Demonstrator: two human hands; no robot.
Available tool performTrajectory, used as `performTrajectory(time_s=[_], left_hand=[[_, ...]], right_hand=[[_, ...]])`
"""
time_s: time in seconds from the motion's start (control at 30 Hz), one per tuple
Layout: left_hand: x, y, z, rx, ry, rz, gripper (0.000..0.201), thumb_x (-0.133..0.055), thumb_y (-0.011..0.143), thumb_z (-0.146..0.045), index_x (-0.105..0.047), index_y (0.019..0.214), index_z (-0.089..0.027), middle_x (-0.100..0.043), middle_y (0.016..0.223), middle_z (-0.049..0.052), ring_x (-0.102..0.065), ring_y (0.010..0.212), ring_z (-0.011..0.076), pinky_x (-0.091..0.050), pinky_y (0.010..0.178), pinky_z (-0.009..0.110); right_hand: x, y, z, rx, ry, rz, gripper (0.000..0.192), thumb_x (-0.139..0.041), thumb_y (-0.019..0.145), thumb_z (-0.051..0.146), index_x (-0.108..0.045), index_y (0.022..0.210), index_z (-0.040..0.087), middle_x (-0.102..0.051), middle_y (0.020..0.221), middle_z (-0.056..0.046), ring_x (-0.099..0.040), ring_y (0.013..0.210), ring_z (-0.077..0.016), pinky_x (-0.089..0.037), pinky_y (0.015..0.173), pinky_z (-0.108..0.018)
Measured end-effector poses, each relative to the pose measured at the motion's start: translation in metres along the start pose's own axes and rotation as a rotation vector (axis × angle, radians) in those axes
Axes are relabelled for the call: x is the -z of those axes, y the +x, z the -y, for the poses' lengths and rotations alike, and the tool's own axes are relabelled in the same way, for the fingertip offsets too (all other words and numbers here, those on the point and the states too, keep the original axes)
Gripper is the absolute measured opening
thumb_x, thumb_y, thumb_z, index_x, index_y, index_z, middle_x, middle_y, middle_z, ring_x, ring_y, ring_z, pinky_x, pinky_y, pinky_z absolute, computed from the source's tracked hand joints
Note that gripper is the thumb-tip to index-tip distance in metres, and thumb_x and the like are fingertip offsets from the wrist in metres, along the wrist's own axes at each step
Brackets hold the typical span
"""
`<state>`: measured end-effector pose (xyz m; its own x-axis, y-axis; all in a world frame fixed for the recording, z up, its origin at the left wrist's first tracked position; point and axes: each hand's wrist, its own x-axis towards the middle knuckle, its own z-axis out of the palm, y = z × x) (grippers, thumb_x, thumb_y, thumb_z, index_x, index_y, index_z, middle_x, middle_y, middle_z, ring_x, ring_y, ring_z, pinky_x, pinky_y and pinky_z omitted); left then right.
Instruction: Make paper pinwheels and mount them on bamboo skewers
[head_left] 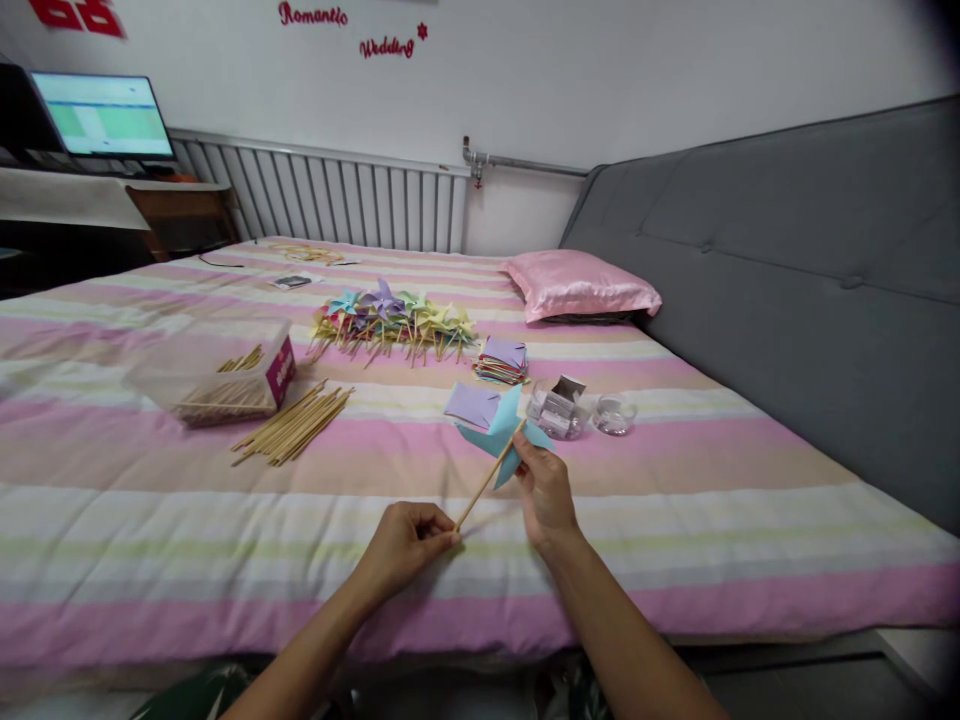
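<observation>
My left hand (412,540) pinches the lower end of a thin wooden stick (484,484). The stick slants up to the right, across a light-blue paper pinwheel (495,436). Up at the pinwheel, my right hand (544,485) is closed with its fingers against the paper's right side, by the stick's top end. Whether stick and paper are joined is not visible. Just behind the pinwheel lies a purple paper square (472,404). A stack of coloured paper squares (502,360) sits farther back.
Loose sticks (294,425) lie left of my hands, beside a clear plastic box (225,385) holding more. Several pinwheels (390,315) are heaped behind. A small clear container (559,410) and a round clear lid (613,415) are at right. A pink pillow (581,285) rests by the grey headboard (780,270).
</observation>
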<state>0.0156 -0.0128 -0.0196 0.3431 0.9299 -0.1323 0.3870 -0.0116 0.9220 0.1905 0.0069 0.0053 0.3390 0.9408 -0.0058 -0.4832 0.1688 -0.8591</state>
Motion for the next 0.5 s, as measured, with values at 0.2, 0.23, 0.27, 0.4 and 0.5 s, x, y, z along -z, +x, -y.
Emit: performTrajectory(time_s=[0.2,0.23,0.27,0.4,0.5], left_hand=[[0.000,-0.001,0.002,-0.022,0.050,0.006,0.021,-0.063,0.067,-0.032,-0.069,0.066,-0.011,-0.057,0.052,0.002,-0.044,0.050,0.0116,-0.028,0.048,0.022],[0.000,-0.001,0.002,-0.026,0.058,0.005,0.021,-0.062,0.068,-0.031,-0.069,0.066,-0.011,-0.058,0.052,0.002,-0.045,0.051,0.0119,-0.028,0.048,0.022],[0.000,-0.001,0.002,-0.029,0.064,0.005,0.022,-0.062,0.068,-0.031,-0.069,0.067,-0.011,-0.058,0.053,0.003,-0.045,0.051,0.0121,-0.028,0.048,0.022],[-0.001,-0.001,0.001,-0.033,0.074,-0.004,0.023,-0.062,0.068,-0.032,-0.070,0.066,-0.011,-0.059,0.053,0.003,-0.045,0.051,0.0125,-0.028,0.048,0.022],[-0.001,-0.001,0.000,-0.031,0.076,-0.005,0.023,-0.061,0.068,-0.033,-0.070,0.067,-0.012,-0.058,0.052,0.002,-0.045,0.050,0.0123,-0.028,0.048,0.022]], right_hand=[[0.002,0.001,-0.004,0.080,-0.092,-0.015,0.028,-0.071,0.064,0.038,-0.060,0.049,0.017,-0.056,0.057,0.001,-0.047,0.060,-0.0125,-0.037,0.062,-0.026],[0.002,0.001,-0.005,0.089,-0.098,-0.016,0.028,-0.071,0.065,0.038,-0.060,0.049,0.017,-0.056,0.057,0.001,-0.046,0.060,-0.0125,-0.037,0.061,-0.026],[0.003,0.002,-0.006,0.093,-0.101,-0.018,0.027,-0.071,0.065,0.037,-0.060,0.049,0.018,-0.056,0.058,0.001,-0.046,0.060,-0.0125,-0.037,0.061,-0.026],[0.004,0.004,-0.009,0.099,-0.109,-0.046,0.027,-0.070,0.065,0.035,-0.058,0.049,0.018,-0.056,0.057,0.002,-0.045,0.059,-0.0120,-0.036,0.058,-0.025],[0.005,0.004,-0.011,0.106,-0.130,-0.083,0.031,-0.071,0.064,0.036,-0.055,0.046,0.018,-0.052,0.051,0.003,-0.043,0.055,-0.0110,-0.035,0.055,-0.024]])
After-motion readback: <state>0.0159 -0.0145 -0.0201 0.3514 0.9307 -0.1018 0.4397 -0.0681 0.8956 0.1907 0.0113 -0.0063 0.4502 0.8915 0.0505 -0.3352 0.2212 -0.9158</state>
